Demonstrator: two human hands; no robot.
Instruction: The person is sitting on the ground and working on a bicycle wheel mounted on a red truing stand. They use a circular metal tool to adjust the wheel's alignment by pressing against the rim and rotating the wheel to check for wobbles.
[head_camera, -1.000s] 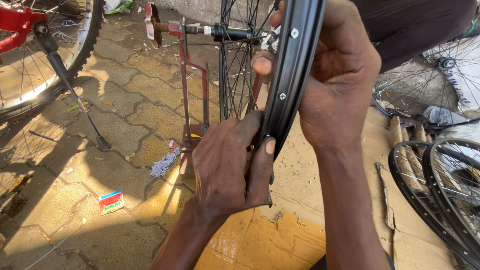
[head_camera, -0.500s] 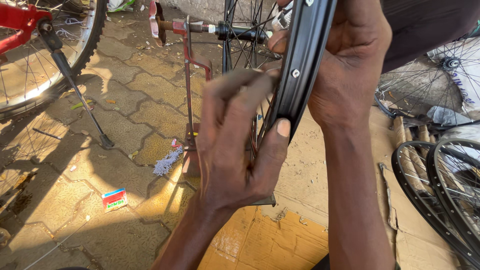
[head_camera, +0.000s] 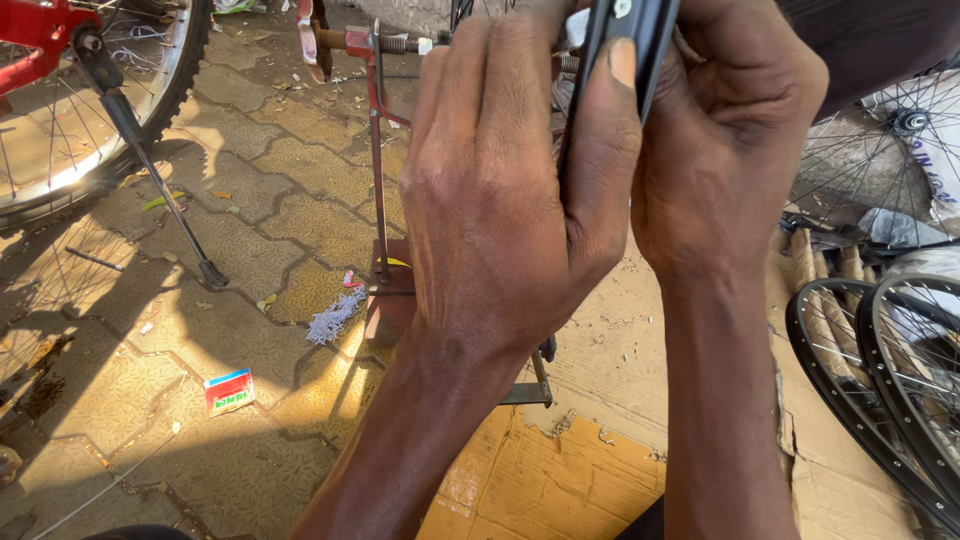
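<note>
I am clamping both hands on the black wheel rim (head_camera: 628, 50); my left hand (head_camera: 510, 190) is wrapping it from one side with the thumb pressed flat on its outer face, my right hand (head_camera: 725, 150) is closing on it from the other; the rim is standing upright between the palms, running out past the top edge; beyond it the red truing stand (head_camera: 378, 150) is rising from the paving; farther left a red bicycle's wheel (head_camera: 120, 110) is resting on its kickstand (head_camera: 150, 170); bare rims (head_camera: 880, 370) are lying at right on cardboard (head_camera: 560, 480).
</note>
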